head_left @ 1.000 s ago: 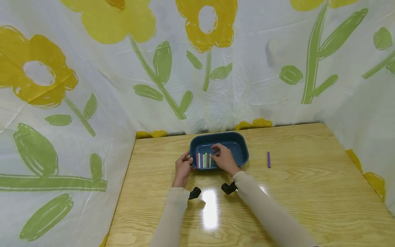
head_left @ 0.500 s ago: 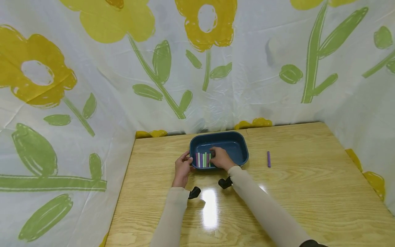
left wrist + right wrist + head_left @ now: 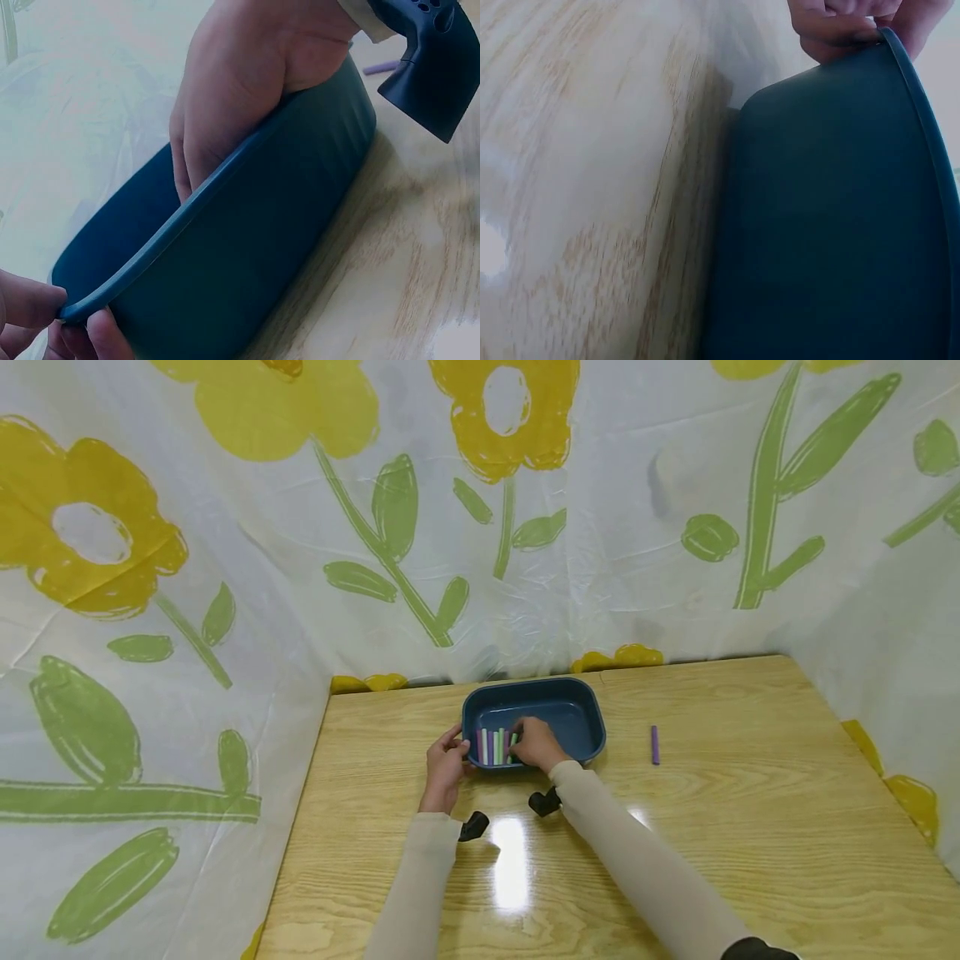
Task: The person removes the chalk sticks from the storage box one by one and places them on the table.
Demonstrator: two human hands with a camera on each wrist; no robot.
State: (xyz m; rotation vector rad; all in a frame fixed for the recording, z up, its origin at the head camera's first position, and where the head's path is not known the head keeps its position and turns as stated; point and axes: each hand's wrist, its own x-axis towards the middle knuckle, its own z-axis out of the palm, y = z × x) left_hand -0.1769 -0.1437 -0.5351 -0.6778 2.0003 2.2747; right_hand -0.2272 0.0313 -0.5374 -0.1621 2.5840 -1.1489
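A dark blue plastic basin [image 3: 577,718] stands near the table's far edge. Inside it, at the left, several chalk sticks [image 3: 491,747] in purple, white and green lie side by side. My left hand [image 3: 445,770] pinches the basin's left rim between thumb and fingers, plain also in the left wrist view at the near corner [image 3: 82,307]. Reaching over the front wall, my right hand [image 3: 538,745] pinches a green chalk stick [image 3: 513,742] at the row's right end; it leans slightly. Both wrist views hide the right fingertips behind the basin wall [image 3: 832,195].
One purple chalk stick [image 3: 655,745] lies on the wooden table [image 3: 750,793], right of the basin. A white flowered cloth [image 3: 615,568] hangs behind and along both sides. Black camera mounts [image 3: 544,802] sit at the wrists.
My right hand has moved a little left and lower into the basin, its fingers closing on the green chalk stick, which now leans. The left hand stays on the rim.
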